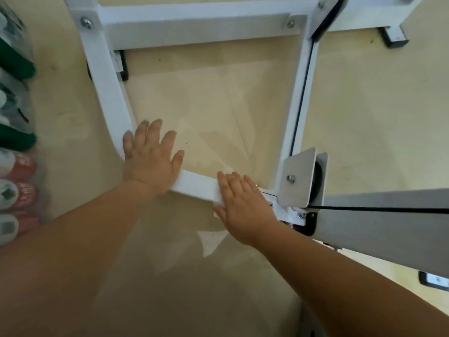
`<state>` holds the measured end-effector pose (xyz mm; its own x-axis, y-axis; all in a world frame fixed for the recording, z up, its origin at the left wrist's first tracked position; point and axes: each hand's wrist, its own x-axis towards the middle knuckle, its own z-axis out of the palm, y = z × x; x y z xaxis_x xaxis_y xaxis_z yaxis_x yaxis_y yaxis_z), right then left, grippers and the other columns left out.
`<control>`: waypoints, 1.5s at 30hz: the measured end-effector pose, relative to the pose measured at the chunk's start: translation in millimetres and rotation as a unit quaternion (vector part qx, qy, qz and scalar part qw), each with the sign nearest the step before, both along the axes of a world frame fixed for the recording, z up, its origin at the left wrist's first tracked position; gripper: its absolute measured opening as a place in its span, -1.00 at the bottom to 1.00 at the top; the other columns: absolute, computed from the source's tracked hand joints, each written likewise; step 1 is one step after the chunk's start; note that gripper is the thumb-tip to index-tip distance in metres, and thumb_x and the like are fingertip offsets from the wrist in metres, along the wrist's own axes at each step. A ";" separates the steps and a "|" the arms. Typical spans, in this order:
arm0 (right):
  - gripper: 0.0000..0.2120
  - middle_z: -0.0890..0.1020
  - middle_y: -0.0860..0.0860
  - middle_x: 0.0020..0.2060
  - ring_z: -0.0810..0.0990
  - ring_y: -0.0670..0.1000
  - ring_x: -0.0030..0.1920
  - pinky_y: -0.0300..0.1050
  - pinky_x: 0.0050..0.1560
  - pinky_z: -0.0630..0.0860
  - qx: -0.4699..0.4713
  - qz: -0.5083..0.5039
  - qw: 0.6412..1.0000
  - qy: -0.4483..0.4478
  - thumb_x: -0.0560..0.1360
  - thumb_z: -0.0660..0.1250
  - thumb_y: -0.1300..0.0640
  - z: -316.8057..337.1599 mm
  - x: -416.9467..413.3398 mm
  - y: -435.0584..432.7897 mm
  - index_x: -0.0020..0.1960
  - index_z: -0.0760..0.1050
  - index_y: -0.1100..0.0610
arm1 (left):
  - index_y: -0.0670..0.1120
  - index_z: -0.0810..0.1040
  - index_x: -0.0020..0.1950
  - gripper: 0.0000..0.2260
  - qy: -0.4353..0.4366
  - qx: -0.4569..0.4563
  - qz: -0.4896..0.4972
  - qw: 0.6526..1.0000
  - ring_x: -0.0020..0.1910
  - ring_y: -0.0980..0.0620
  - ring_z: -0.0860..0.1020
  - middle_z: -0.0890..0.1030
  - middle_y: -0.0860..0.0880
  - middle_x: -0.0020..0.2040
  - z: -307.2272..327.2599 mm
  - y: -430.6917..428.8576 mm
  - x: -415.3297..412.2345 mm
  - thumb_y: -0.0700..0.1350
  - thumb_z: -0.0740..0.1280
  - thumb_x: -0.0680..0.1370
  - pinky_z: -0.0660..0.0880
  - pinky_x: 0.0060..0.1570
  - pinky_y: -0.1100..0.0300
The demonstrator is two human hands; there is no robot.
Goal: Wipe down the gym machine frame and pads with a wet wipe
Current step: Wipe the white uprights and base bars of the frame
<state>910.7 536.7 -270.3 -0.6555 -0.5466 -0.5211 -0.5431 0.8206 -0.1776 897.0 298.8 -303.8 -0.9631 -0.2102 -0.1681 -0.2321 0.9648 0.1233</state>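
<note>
The white gym machine frame (pixel 107 76) forms a rectangle of tubes above the beige floor. My left hand (pixel 149 156) lies flat with straight fingers on the near-left corner of the frame. My right hand (pixel 240 203) presses flat on a white wet wipe (pixel 227 170) laid over the near tube; only the wipe's edges show past the fingers and beside the thumb. A short bare stretch of the near tube separates the two hands.
A grey pulley bracket (pixel 300 177) with a black cable (pixel 379 209) sits just right of my right hand. A grey beam (pixel 388 229) runs off to the right. Green and red dumbbells (pixel 17 139) line the left edge. Black frame feet (pixel 394 37) rest on the floor.
</note>
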 end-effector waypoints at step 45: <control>-0.68 0.55 0.02 -0.07 0.54 0.09 -0.01 -0.03 0.09 0.47 -0.333 -0.584 0.740 0.029 0.71 0.07 0.08 14.7 -160.8 -60.2 0.20 0.54 0.21 | 0.09 0.14 0.58 -0.42 -0.165 -0.033 -0.236 0.957 0.46 -0.19 0.30 0.21 -0.09 0.57 54.5 -10.9 -145.2 0.29 0.05 0.62 0.32 0.38 -0.16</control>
<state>749.9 476.4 -255.5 -0.8938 0.2871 -0.3445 0.4453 0.4776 -0.7573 751.7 287.9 -249.4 -0.8499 0.2144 -0.4813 0.2151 0.9751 0.0545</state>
